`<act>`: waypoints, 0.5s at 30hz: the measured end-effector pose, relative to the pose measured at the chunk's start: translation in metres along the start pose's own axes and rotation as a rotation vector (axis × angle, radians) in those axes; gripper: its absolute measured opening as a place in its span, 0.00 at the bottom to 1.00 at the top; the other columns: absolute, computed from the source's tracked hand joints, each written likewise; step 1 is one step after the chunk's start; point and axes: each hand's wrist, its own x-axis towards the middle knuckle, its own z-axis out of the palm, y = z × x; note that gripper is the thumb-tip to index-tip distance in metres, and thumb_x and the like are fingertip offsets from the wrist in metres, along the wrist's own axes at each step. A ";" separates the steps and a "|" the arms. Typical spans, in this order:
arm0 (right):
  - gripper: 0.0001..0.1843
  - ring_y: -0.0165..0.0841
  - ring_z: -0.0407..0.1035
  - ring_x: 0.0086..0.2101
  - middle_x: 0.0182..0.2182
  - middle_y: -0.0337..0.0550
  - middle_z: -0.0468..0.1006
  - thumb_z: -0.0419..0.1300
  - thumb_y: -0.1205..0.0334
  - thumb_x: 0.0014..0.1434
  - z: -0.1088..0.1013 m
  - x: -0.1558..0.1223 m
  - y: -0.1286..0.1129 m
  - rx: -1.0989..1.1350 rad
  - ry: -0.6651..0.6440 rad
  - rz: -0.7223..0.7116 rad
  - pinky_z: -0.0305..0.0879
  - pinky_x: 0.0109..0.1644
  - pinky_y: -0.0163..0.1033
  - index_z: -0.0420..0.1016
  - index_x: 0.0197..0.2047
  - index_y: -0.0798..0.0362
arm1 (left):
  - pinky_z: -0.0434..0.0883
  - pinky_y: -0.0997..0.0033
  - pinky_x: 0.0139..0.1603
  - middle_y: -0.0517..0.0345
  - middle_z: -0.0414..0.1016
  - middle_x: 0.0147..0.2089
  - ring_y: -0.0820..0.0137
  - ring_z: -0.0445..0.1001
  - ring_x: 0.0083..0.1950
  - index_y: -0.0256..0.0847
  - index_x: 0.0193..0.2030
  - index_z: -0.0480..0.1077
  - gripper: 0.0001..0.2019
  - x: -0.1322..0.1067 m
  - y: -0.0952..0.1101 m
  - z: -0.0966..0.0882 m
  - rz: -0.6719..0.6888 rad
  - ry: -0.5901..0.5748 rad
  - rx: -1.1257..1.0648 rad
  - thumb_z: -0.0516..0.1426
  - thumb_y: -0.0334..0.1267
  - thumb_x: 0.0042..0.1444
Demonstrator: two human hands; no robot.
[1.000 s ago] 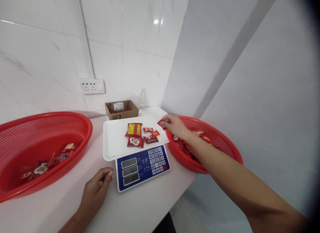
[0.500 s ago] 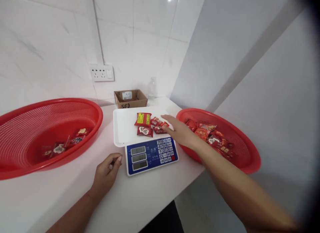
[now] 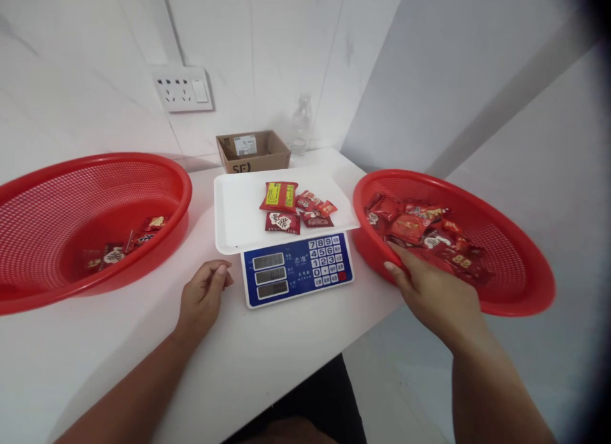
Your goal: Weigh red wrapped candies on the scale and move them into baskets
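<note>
A blue-faced scale [image 3: 298, 269] with a white tray [image 3: 238, 215] stands in the middle of the counter. Several red snack packets [image 3: 286, 205] lie on the tray. My left hand [image 3: 203, 298] rests on the counter just left of the scale, fingers loosely curled, holding nothing. My right hand [image 3: 432, 291] lies palm down over the near rim of the right red basket [image 3: 515, 291], fingers flat and reaching in toward the pile of red packets [image 3: 420, 231]; I see nothing gripped in it.
A large red basket [image 3: 71, 177] on the left holds a few packets [image 3: 121, 243]. A small cardboard box [image 3: 252, 150] and a clear bottle [image 3: 300, 123] stand at the back by the wall. The counter edge runs close under the right basket.
My right hand left the scale tray and moved right and toward me onto the right basket's rim. The packet it brought stays on the tray. The left hand barely moved.
</note>
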 end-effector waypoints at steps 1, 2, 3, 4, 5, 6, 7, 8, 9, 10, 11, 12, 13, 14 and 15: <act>0.25 0.45 0.74 0.30 0.38 0.50 0.80 0.42 0.47 0.62 0.000 0.001 -0.001 -0.007 0.013 -0.001 0.65 0.22 0.41 0.64 0.58 0.46 | 0.68 0.74 0.33 0.62 0.69 0.26 0.73 0.68 0.29 0.39 0.37 0.68 0.14 0.000 0.001 0.000 -0.006 0.008 0.006 0.49 0.47 0.57; 0.26 0.45 0.73 0.30 0.38 0.51 0.79 0.42 0.47 0.62 0.001 0.001 -0.002 -0.006 0.014 0.000 0.64 0.21 0.41 0.64 0.58 0.46 | 0.67 0.74 0.33 0.62 0.69 0.26 0.73 0.68 0.29 0.40 0.37 0.68 0.14 0.000 0.002 0.000 -0.012 0.015 0.014 0.49 0.47 0.57; 0.26 0.45 0.73 0.30 0.38 0.51 0.79 0.42 0.47 0.62 0.001 0.001 -0.002 -0.001 0.013 0.001 0.64 0.21 0.41 0.64 0.58 0.46 | 0.67 0.74 0.33 0.62 0.69 0.26 0.73 0.68 0.29 0.40 0.37 0.68 0.13 0.000 0.002 0.001 -0.020 0.021 0.024 0.49 0.47 0.57; 0.26 0.46 0.73 0.30 0.37 0.51 0.79 0.42 0.47 0.62 0.002 0.001 -0.002 0.006 0.012 0.001 0.64 0.21 0.42 0.64 0.58 0.46 | 0.67 0.74 0.33 0.62 0.69 0.26 0.73 0.68 0.29 0.40 0.37 0.67 0.13 0.000 0.003 0.001 -0.027 0.029 0.032 0.49 0.47 0.57; 0.26 0.45 0.73 0.29 0.36 0.51 0.79 0.42 0.47 0.62 0.002 0.001 -0.001 0.015 0.017 0.001 0.64 0.21 0.42 0.64 0.58 0.46 | 0.67 0.74 0.33 0.62 0.69 0.26 0.73 0.68 0.29 0.40 0.37 0.67 0.13 0.000 0.004 0.001 -0.033 0.034 0.037 0.49 0.47 0.57; 0.26 0.45 0.72 0.29 0.35 0.51 0.79 0.42 0.47 0.61 0.003 0.001 -0.001 0.022 0.026 0.002 0.64 0.22 0.43 0.64 0.58 0.45 | 0.67 0.74 0.33 0.62 0.69 0.26 0.73 0.68 0.29 0.40 0.36 0.67 0.13 0.000 0.004 0.001 -0.036 0.038 0.039 0.49 0.46 0.57; 0.26 0.45 0.72 0.28 0.35 0.51 0.79 0.42 0.47 0.61 0.003 0.000 -0.001 0.030 0.035 0.005 0.65 0.22 0.43 0.65 0.57 0.45 | 0.67 0.74 0.32 0.62 0.68 0.26 0.74 0.68 0.29 0.40 0.36 0.67 0.13 0.000 0.005 0.001 -0.037 0.040 0.037 0.49 0.46 0.57; 0.26 0.44 0.72 0.28 0.34 0.51 0.79 0.42 0.47 0.61 0.003 0.000 0.000 0.038 0.036 0.011 0.65 0.23 0.44 0.65 0.57 0.45 | 0.67 0.74 0.32 0.63 0.68 0.26 0.74 0.67 0.29 0.40 0.36 0.67 0.12 0.001 0.004 0.001 -0.035 0.042 0.035 0.50 0.46 0.57; 0.26 0.45 0.72 0.27 0.34 0.52 0.79 0.42 0.47 0.61 0.004 0.000 -0.001 0.045 0.029 0.017 0.66 0.24 0.46 0.65 0.57 0.45 | 0.67 0.75 0.33 0.63 0.68 0.26 0.74 0.67 0.29 0.40 0.36 0.67 0.12 0.001 0.004 0.001 -0.032 0.043 0.033 0.50 0.46 0.58; 0.26 0.46 0.72 0.28 0.35 0.52 0.79 0.42 0.47 0.61 0.003 0.000 -0.001 0.054 0.018 0.022 0.66 0.24 0.47 0.65 0.57 0.45 | 0.67 0.75 0.33 0.63 0.68 0.26 0.74 0.67 0.29 0.40 0.36 0.67 0.12 0.002 0.003 0.002 -0.028 0.045 0.031 0.50 0.46 0.58; 0.26 0.47 0.72 0.28 0.36 0.53 0.79 0.42 0.47 0.61 0.003 0.000 -0.002 0.061 0.007 0.025 0.66 0.24 0.48 0.65 0.58 0.46 | 0.67 0.75 0.33 0.63 0.68 0.26 0.74 0.67 0.29 0.40 0.36 0.67 0.12 0.002 0.003 0.002 -0.023 0.048 0.033 0.50 0.45 0.58; 0.26 0.48 0.72 0.29 0.36 0.54 0.79 0.42 0.47 0.61 0.003 0.000 -0.002 0.065 -0.001 0.024 0.66 0.24 0.49 0.64 0.58 0.46 | 0.67 0.75 0.32 0.63 0.68 0.26 0.75 0.67 0.29 0.40 0.37 0.67 0.12 0.002 0.002 0.003 -0.017 0.052 0.038 0.49 0.45 0.58; 0.26 0.48 0.72 0.29 0.37 0.54 0.79 0.42 0.47 0.61 0.003 0.000 -0.003 0.064 -0.002 0.023 0.66 0.24 0.49 0.64 0.58 0.46 | 0.67 0.75 0.32 0.63 0.68 0.26 0.74 0.67 0.29 0.39 0.37 0.67 0.12 0.002 0.002 0.003 -0.008 0.057 0.049 0.49 0.45 0.58; 0.26 0.48 0.72 0.29 0.37 0.54 0.79 0.43 0.48 0.61 0.004 0.001 -0.003 0.059 0.002 0.024 0.66 0.24 0.48 0.64 0.58 0.46 | 0.67 0.75 0.32 0.62 0.68 0.26 0.74 0.68 0.29 0.39 0.37 0.67 0.12 0.001 0.001 0.004 0.007 0.062 0.069 0.49 0.45 0.59; 0.26 0.48 0.72 0.30 0.37 0.54 0.79 0.43 0.48 0.61 0.004 0.001 -0.003 0.055 0.010 0.029 0.66 0.24 0.47 0.65 0.58 0.46 | 0.68 0.75 0.32 0.62 0.69 0.26 0.74 0.69 0.29 0.39 0.37 0.67 0.12 -0.001 0.001 0.004 0.034 0.067 0.100 0.48 0.44 0.59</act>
